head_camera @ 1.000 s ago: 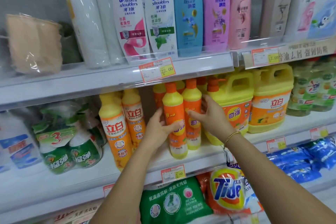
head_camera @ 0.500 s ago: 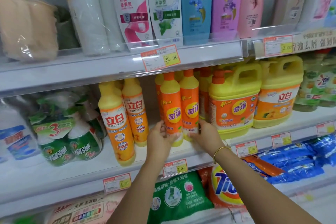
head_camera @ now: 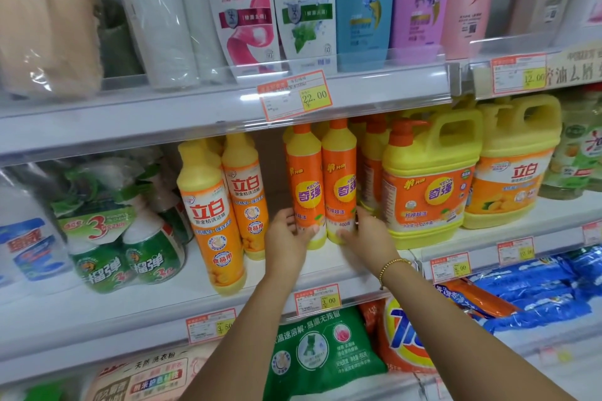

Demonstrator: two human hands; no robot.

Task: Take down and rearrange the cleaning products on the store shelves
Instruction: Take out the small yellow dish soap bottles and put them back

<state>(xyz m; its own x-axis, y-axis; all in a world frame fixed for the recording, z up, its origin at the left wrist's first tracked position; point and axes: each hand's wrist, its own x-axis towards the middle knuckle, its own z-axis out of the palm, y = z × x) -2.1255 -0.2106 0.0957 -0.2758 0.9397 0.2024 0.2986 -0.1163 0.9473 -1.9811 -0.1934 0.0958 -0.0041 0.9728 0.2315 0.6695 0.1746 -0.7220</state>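
Curling your left hand (head_camera: 288, 237) and right hand (head_camera: 368, 239) round the bottles (head_camera: 304, 192) low down, expect stiff, slick weight; grip mid-label.

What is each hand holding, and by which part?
The left hand grips the left orange bottle near its base; the right hand grips the right orange bottle near its base.

Two slim orange-and-yellow detergent bottles, orange caps: left bottle (head_camera: 306, 185), right bottle (head_camera: 338, 179). Upright, touching side by side on middle shelf (head_camera: 329, 265). Your left hand (head_camera: 286, 237) grips left bottle's base, right hand (head_camera: 368, 237) right bottle's.
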